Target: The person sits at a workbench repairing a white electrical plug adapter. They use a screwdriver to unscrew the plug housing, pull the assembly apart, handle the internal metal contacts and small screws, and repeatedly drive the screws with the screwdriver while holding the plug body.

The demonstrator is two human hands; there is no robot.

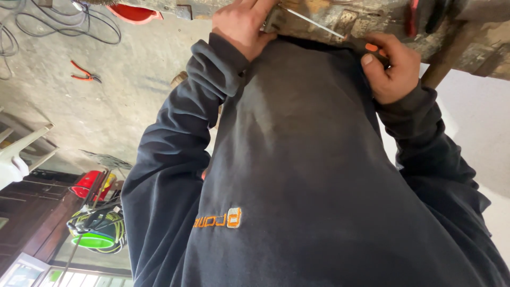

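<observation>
My own dark sweatshirt (308, 175) fills most of the view, with both sleeves reaching up to a worn wooden beam (372, 18) at the top edge. My left hand (241, 24) is curled around a small grey metal fitting (272, 21) against the beam. My right hand (390, 69) grips a screwdriver with an orange and black handle (372, 48). Its thin metal shaft (313, 24) slants up to the left, and its tip sits at the fitting beside my left fingers.
On the concrete floor to the left lie red-handled pliers (85, 74) and loose dark cables (64, 26). A red object (133, 10) sits by the beam. At the lower left are a white plastic chair (21, 154), a red container (87, 183) and a green-yellow cable reel (98, 234).
</observation>
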